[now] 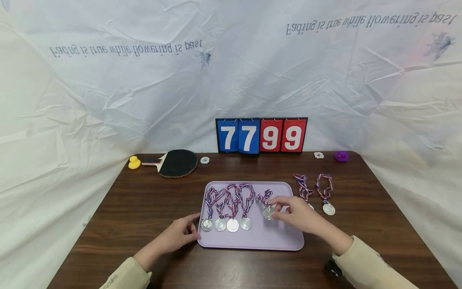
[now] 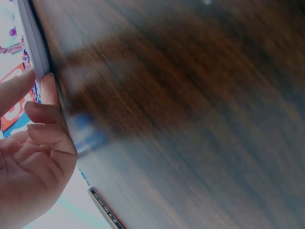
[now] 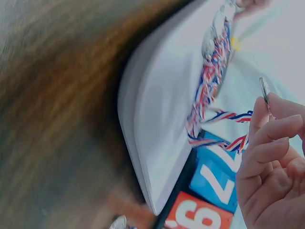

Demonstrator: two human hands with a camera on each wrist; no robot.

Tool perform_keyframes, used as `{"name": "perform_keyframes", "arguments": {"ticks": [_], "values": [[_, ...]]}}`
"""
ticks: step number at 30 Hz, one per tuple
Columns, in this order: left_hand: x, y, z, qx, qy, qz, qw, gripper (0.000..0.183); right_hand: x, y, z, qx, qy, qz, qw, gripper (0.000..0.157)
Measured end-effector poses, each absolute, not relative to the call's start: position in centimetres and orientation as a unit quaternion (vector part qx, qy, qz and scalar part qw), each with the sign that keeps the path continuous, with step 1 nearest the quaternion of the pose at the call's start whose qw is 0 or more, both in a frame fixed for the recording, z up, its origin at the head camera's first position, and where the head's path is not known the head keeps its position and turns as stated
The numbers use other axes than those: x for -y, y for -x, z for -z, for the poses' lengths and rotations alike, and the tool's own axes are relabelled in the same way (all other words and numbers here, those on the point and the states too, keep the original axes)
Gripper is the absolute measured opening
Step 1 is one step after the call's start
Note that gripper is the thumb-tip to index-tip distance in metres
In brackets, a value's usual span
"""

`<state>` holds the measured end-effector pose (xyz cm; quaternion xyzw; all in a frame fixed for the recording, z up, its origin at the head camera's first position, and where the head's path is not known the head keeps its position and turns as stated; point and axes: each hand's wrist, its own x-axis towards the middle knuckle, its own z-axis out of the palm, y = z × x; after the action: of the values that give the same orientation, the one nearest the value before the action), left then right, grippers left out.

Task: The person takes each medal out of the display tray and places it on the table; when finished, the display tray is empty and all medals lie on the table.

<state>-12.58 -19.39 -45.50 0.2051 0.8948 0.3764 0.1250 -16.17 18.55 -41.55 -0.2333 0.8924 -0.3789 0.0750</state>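
My right hand (image 1: 297, 212) pinches a silver medal (image 1: 268, 212) over the right half of the lilac tray (image 1: 252, 242). In the right wrist view that medal (image 3: 264, 89) shows edge-on between the fingertips, and its striped ribbon (image 3: 224, 115) trails toward the tray. My left hand (image 1: 179, 232) grips the tray's left rim with thumb and finger, the other fingers curled in the left wrist view. On the tray's left half, several medals (image 1: 232, 224) lie in a row, discs toward me and red, white and blue ribbons stretched away.
Right of the tray lie two more medals; one disc (image 1: 329, 208) shows whole, the other is partly behind my right hand. Along the back stand a scoreboard (image 1: 262, 135) reading 77 and 99, a table tennis bat (image 1: 178, 163), a yellow duck (image 1: 134, 162) and a purple duck (image 1: 341, 156).
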Motion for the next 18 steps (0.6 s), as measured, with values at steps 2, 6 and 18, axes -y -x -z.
{"name": "perform_keyframes", "arguments": {"ticks": [2, 6, 18], "values": [[19.4, 12.6, 45.5, -0.895, -0.205, -0.376, 0.125, 0.059, -19.1, 16.2, 41.1, -0.894, 0.219, 0.385, 0.063, 0.027], [19.3, 12.7, 45.6, -0.896, -0.206, -0.374, 0.125, 0.059, -20.6, 16.1, 40.1, -0.899, 0.195, 0.39, 0.035, 0.031], [19.3, 12.6, 45.5, -0.898, -0.203, -0.369, 0.125, 0.06, -25.6, 15.8, 37.9, -0.91, 0.155, 0.383, -0.023, 0.033]]}}
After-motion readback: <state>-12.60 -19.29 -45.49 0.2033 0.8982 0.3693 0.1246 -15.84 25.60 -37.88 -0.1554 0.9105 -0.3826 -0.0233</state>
